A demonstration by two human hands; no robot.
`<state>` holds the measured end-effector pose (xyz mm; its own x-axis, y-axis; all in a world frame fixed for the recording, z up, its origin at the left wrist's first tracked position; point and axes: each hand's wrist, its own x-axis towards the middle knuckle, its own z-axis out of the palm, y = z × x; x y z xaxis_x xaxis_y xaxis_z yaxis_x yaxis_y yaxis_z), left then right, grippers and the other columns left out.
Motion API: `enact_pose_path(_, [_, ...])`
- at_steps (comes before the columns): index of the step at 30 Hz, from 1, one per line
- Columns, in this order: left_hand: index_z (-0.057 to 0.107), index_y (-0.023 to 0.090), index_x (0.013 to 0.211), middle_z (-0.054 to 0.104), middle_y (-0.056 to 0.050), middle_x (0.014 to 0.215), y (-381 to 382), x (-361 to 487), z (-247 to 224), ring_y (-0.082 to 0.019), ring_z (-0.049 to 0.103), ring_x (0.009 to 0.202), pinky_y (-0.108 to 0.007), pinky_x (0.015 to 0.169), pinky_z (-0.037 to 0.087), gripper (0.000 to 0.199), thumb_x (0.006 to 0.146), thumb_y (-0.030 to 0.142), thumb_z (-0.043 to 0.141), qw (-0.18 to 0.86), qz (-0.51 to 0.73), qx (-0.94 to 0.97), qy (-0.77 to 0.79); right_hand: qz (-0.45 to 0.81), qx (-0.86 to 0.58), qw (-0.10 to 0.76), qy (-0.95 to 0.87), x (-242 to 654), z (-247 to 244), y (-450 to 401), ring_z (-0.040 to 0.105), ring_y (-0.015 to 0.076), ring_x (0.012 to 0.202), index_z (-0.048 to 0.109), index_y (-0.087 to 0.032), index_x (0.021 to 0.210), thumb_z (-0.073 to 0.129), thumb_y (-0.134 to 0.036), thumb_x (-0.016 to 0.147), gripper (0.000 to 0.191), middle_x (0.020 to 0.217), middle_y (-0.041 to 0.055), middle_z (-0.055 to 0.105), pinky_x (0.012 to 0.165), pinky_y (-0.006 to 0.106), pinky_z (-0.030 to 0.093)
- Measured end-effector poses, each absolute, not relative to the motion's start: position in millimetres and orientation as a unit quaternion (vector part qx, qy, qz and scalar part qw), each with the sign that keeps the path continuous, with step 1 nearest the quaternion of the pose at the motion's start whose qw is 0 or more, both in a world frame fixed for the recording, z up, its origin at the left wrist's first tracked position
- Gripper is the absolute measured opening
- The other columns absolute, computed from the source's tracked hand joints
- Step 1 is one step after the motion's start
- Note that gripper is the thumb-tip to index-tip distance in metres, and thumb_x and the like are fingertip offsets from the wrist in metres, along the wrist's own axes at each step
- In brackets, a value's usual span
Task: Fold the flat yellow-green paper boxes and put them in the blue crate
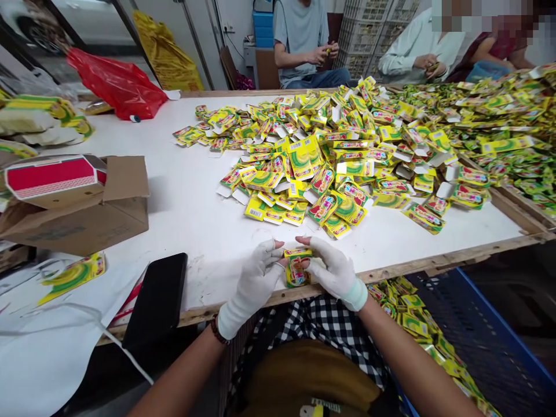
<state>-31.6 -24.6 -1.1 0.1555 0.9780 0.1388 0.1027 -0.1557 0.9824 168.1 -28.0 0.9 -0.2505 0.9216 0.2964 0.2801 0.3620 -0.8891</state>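
Between my two white-gloved hands, at the table's near edge, is a small yellow and green box (297,269) with red and coloured lettering. My left hand (259,271) closes on the box's left side, thumb against it. From the right, my right hand (332,266) grips the same box with thumb and fingers. The gloves leave the fingertips bare. Just beyond my hands lies a large heap of similar small boxes (304,159), several with white end flaps sticking out.
A black phone (156,292) lies left of my hands, near a brown carton (117,202) and a red bag (119,84). A blue crate (499,341) with several boxes stands below the wooden table edge (443,260) on the right. Co-workers (302,46) sit across the table.
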Motion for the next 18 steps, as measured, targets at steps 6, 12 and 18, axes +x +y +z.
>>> enact_pose_path(6, [0.065,0.018,0.094,0.068,-0.005,0.091,-21.6,-34.4,12.3,-0.016,0.064,0.086,-0.031,0.081,0.054,0.015,0.091,0.023,0.051,0.374,0.379,0.723,0.441,0.321,-0.464,0.443,-0.697,169.3,-12.1,-27.6,0.068,0.0188,0.089,0.071,-0.022,0.100,0.055,-0.021,0.088,0.020,0.097,0.0055,0.072,0.082,0.034,0.057])
enact_pose_path(12, [0.058,0.017,0.116,0.061,-0.012,0.118,33.5,-49.1,16.7,-0.026,0.057,0.113,-0.042,0.100,0.044,0.036,0.084,0.032,0.061,0.205,0.396,0.710,0.545,0.470,-0.499,0.514,-0.515,177.2,-12.2,-25.4,0.065,0.0189,0.073,0.063,-0.022,0.100,0.061,-0.040,0.085,0.023,0.087,0.0050,0.069,0.066,0.034,0.056])
enact_pose_path(18, [0.055,0.009,0.120,0.066,-0.013,0.104,100.0,-70.8,-0.3,-0.025,0.063,0.096,-0.039,0.088,0.049,0.051,0.074,0.027,0.066,0.269,0.388,0.566,0.676,0.618,-0.373,0.594,-0.356,223.4,6.1,-48.0,0.048,0.0133,0.043,0.058,-0.029,0.099,0.028,-0.074,0.088,0.055,0.063,0.0020,0.058,0.043,0.029,0.043])
